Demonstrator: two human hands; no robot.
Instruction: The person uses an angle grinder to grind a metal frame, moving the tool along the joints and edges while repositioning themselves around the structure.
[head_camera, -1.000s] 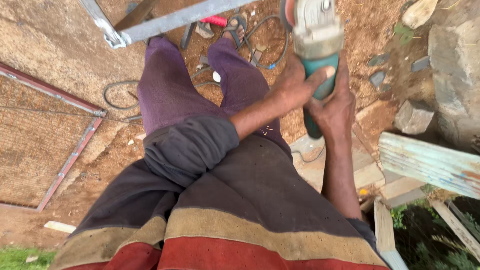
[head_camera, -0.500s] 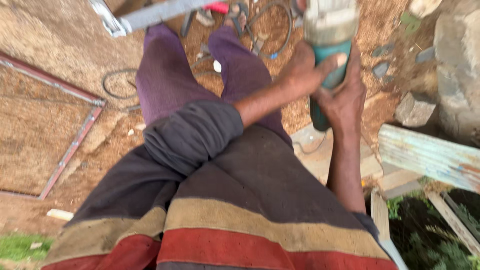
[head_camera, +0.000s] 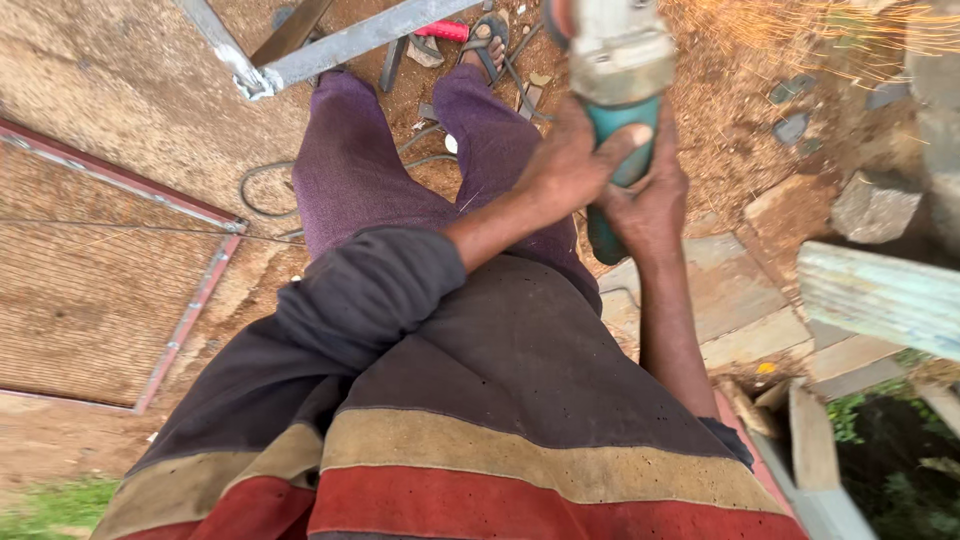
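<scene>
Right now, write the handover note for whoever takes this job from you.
Left hand: grip closed over the teal body of the angle grinder.
Right hand: grip closed around the grinder's rear handle.
Grinder is held out ahead of the knees, its head at the top edge of the view; sparks spray to the right, so it is running.
The piece being ground is out of view; how much is done or left cannot be told.
A grey metal bar and a red-handled tool lie on the dirt ahead.
</scene>
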